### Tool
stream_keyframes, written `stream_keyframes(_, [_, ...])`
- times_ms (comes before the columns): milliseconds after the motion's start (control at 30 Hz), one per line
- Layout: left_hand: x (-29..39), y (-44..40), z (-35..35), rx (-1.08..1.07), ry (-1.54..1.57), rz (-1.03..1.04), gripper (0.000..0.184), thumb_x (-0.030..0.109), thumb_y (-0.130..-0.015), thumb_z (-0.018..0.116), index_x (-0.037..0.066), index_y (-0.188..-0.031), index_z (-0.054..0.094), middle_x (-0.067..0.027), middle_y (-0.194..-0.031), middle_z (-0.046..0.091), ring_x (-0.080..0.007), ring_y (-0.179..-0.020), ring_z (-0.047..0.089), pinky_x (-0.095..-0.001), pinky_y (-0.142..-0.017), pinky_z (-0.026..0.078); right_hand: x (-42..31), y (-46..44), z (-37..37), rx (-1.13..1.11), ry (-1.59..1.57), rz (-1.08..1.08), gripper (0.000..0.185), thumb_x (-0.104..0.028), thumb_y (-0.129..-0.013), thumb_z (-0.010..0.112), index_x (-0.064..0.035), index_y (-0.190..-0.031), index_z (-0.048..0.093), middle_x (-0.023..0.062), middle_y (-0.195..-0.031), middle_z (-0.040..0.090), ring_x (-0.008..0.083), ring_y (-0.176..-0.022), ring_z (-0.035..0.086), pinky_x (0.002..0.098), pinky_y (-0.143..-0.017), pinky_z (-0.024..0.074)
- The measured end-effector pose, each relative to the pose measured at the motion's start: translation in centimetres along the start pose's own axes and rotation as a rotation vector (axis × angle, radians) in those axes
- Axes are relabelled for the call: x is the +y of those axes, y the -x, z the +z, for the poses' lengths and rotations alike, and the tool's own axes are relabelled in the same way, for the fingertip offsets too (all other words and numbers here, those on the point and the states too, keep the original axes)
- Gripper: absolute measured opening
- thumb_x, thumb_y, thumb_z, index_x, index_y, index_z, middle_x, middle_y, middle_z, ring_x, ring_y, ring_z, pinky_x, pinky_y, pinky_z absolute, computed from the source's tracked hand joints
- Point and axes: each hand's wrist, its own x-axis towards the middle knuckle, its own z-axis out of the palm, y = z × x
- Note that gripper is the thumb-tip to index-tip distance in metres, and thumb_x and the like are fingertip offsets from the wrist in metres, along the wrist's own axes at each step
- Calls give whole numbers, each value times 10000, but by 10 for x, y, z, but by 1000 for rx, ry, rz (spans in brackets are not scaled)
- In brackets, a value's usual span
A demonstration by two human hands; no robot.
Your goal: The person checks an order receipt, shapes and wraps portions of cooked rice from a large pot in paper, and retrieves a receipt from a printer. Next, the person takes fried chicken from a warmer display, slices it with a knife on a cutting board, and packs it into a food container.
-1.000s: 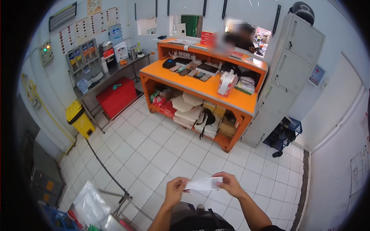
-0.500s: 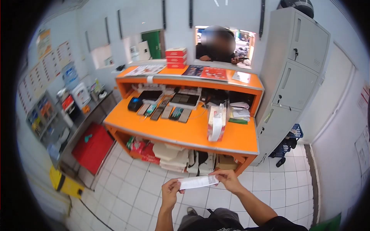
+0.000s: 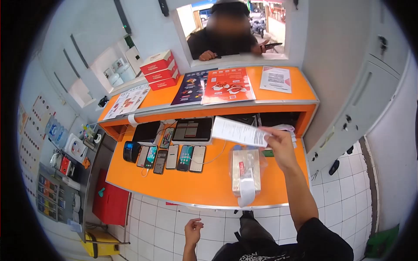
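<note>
A white printed paper slip (image 3: 239, 132) is pinched at its right end by my right hand (image 3: 281, 145), held above the orange counter (image 3: 187, 189). Below it stands a tissue-box-shaped package in clear plastic (image 3: 246, 172), with a white strip hanging over its front. My left hand (image 3: 193, 231) is low, in front of the counter, its fingers loosely curled and holding nothing. Left of the package lie several phones (image 3: 173, 156), one with a cable attached. Two tablets (image 3: 192, 130) sit behind them, beside a dark device with a blue screen (image 3: 131, 151).
Beyond the upper shelf, a person (image 3: 228, 37) leans at the window opening with a phone-like object in one hand. The shelf carries red boxes (image 3: 160, 71), a red leaflet (image 3: 228, 85) and a printed sheet (image 3: 276, 79). Grey lockers (image 3: 348, 95) stand right; a red table (image 3: 109, 202) is left.
I have come closer to the counter. My left hand has let go of the paper slip and dropped low, while my right hand has carried the slip forward and up over the counter.
</note>
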Motion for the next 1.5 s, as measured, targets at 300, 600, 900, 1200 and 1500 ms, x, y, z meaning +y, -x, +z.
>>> stream_keyframes(300, [-36,-90,27,487,-355,-5,437,-9,-813,677,-5,-1220,516,-197,-1234,520,-317,-1093,559,-451,-881,502,23,-195,-9,38,110,-10,334,11,-943,520,78,-1247,639,141,-1048,714,155,-842,689,276,-766,581])
stream_keyframes(600, [-65,-227,16,1017,-574,-481,660,494,-1001,370,126,-1532,236,-311,-1329,398,-484,-1179,485,-603,-926,472,38,-292,-9,86,258,-1,343,68,-931,515,93,-1255,625,194,-1083,686,198,-913,711,262,-768,622])
stream_keyframes(900, [-38,-234,20,1018,-713,-633,616,483,-1010,288,142,-1522,249,-298,-1246,437,-468,-1107,531,-580,-882,501,35,-326,-4,107,291,26,354,64,-919,535,95,-1262,619,204,-1090,677,197,-897,709,260,-761,625])
stream_keyframes(1200, [-39,-234,18,1062,-670,-574,632,457,-984,346,141,-1524,260,-320,-1229,456,-491,-1064,553,-593,-826,512,47,-333,-11,71,250,-20,402,-37,-929,588,38,-1324,588,145,-1074,671,183,-888,694,298,-806,602])
stream_keyframes(1500, [-1,-234,18,1066,-450,-627,689,352,-951,499,163,-1554,224,-388,-1452,300,-525,-1233,477,-587,-972,464,43,-313,-11,245,307,-181,288,-154,-976,588,16,-1203,638,100,-972,645,153,-788,651,291,-748,555])
